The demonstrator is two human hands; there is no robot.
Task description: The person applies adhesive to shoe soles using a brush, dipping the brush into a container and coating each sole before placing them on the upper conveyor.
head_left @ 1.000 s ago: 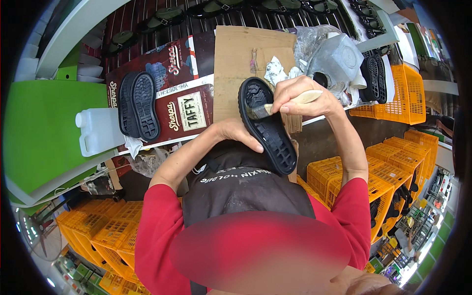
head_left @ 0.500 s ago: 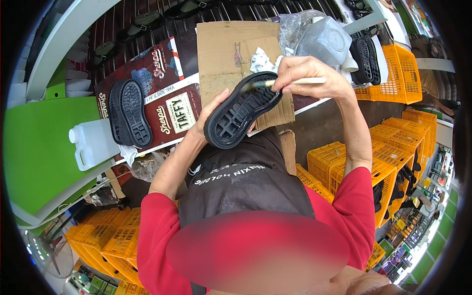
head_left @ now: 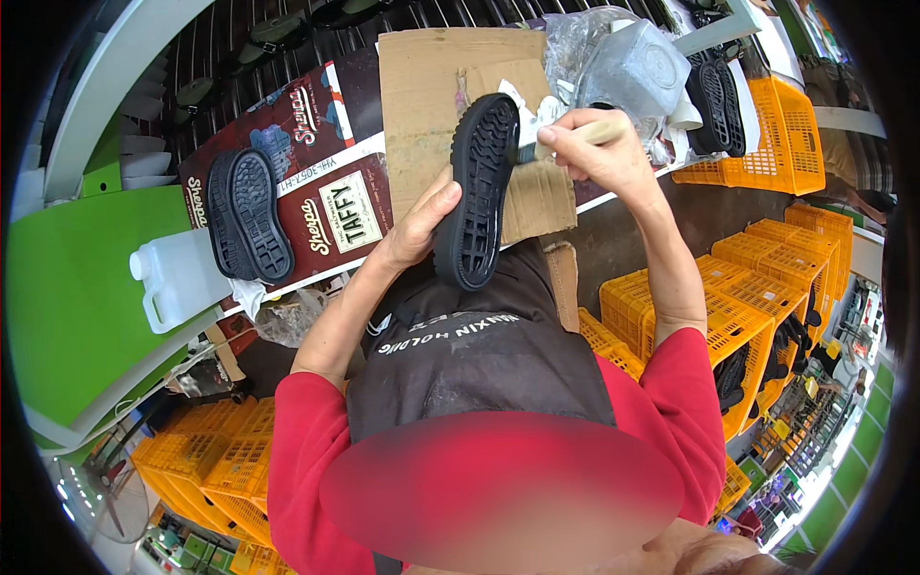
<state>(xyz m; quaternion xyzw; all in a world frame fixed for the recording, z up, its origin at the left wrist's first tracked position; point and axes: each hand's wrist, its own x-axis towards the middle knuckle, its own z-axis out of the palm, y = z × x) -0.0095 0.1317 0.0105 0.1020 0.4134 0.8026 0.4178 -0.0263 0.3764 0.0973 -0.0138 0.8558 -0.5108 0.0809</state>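
Observation:
My left hand (head_left: 428, 222) grips a black shoe sole (head_left: 476, 196) by its left side, its thumb along the edge and the other fingers hidden behind. The sole is tilted partly on edge, with its ribbed, gridded inner face toward the right. My right hand (head_left: 599, 149) is closed round the pale handle of a brush (head_left: 530, 151). The bristles are at the sole's right rim, near its far end; whether they touch it I cannot tell. Beneath lies a worn cardboard sheet (head_left: 412, 105). A crumpled white cloth (head_left: 549, 113) is just beyond the brush.
A pair of black soles (head_left: 251, 216) and a translucent jug (head_left: 182, 278) stand at left. A clear plastic container (head_left: 637, 72) sits at far right, near more black soles (head_left: 717, 105). Yellow crates (head_left: 738, 307) are stacked at right. A roller conveyor (head_left: 225, 62) runs along the back.
The sole has been turned more upright and tipped on edge. The brush has moved from inside the sole's far end to its right outer rim, and my right hand has shifted slightly.

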